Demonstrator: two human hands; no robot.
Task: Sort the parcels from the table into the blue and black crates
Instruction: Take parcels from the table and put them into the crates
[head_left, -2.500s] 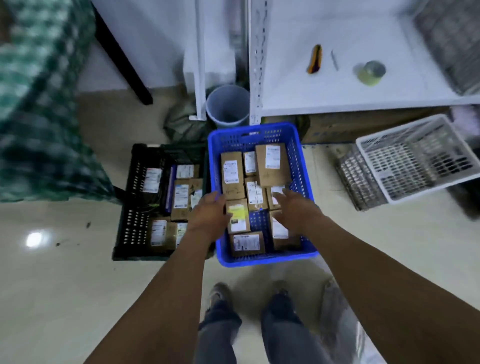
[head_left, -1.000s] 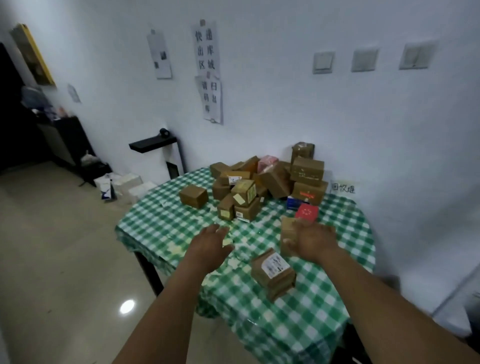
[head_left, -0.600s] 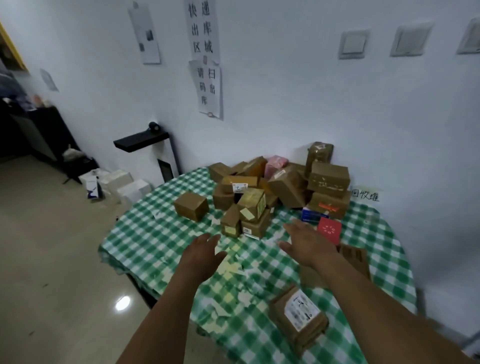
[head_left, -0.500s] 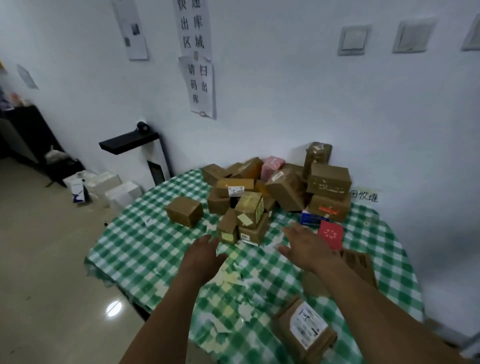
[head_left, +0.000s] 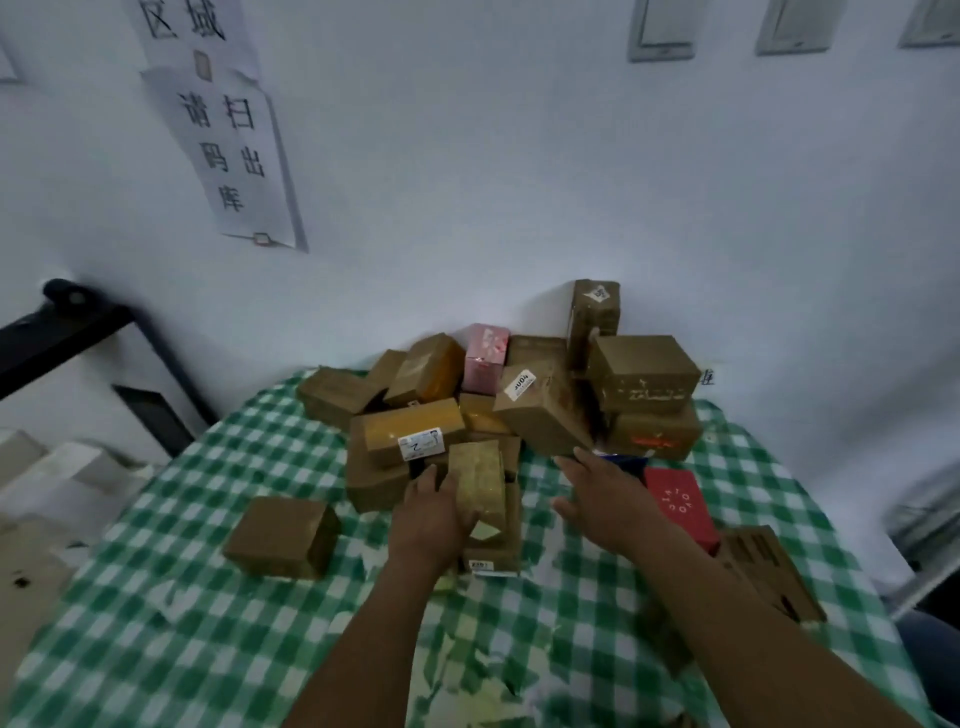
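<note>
Left hand (head_left: 431, 519): laid against the left face of a small upright parcel (head_left: 478, 480), fingers reaching up its side. Whether the thumb closes round it cannot be told.
Right hand (head_left: 605, 499): empty, fingers spread wide, hovering just right of that parcel.
Tabletop (head_left: 208, 597), green-checked cloth, left to right:
- Brown box (head_left: 280, 535), alone toward the left edge, well apart from the rest.
- Labelled box (head_left: 410, 434), long, just behind the left hand.
- Upright parcel, at the near side of the heap.
- Heap of parcels (head_left: 540, 410), middle of the far edge, against the wall.
- Red box (head_left: 680, 506), just beside the right wrist.
- Flat cardboard piece (head_left: 769, 571), near the right edge.

Crates: not in view.
Handling, as judged: light, stiff cardboard. The taped faces are possibly slick. Best taken by two opposite side faces, palm against thumb. Tall and narrow, so it is liable to topple if nudged.
</note>
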